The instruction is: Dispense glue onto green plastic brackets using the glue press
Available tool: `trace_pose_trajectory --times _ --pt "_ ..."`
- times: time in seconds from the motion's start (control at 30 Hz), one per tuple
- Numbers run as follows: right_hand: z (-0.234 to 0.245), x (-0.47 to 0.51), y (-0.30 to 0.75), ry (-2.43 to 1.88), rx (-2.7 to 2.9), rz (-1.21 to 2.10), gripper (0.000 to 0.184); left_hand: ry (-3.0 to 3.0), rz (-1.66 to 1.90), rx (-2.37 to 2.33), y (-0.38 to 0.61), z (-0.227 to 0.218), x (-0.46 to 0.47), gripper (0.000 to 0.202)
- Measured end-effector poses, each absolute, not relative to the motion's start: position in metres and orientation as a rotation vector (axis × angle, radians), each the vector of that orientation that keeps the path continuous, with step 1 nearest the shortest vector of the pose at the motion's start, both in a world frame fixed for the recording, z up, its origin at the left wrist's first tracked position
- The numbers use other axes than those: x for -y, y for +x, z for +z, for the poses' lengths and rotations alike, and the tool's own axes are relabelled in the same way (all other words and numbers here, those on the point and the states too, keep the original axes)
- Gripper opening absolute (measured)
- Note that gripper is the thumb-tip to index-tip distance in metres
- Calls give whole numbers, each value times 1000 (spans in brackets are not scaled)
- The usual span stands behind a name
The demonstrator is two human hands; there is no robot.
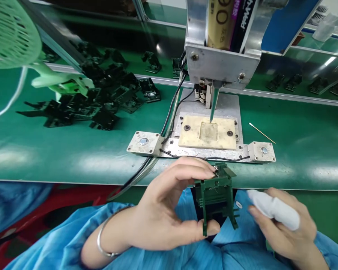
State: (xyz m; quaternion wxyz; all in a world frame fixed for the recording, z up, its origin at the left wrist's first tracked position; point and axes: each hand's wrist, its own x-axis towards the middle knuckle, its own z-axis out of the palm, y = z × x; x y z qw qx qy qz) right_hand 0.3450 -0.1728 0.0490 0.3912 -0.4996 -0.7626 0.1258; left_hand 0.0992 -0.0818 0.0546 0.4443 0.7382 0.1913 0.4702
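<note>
My left hand [163, 213] grips a dark green plastic frame [216, 191] with two prongs, holding it in front of the bench edge. The thumb presses at the bottom of one prong and the fingers are on its top end. A small metallic part shows near that top end. To the right of the frame, my right hand [287, 225] is held apart from it, with a white finger cot [275, 208] over the forefinger. Its thumb and forefinger are loosely bent with a small gap, and nothing shows between them.
Ahead stands a dispensing machine [222, 63] with its needle [214, 103] over a cream fixture plate [185, 137]. Button blocks [143, 143] flank the base. Several dark plastic parts [101, 97] are heaped at left, near a green fan [12, 33]. A cotton swab [261, 133] lies at right.
</note>
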Motion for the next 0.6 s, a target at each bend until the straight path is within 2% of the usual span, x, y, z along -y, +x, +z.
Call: trace_pose_trajectory --times 0.23,0.6 --pt "44 150 314 -994 2050 320 23 1882 1135 -403 106 56 77 64" --pt "44 131 328 -1062 2077 294 21 1832 1180 -445 109 48 71 60"
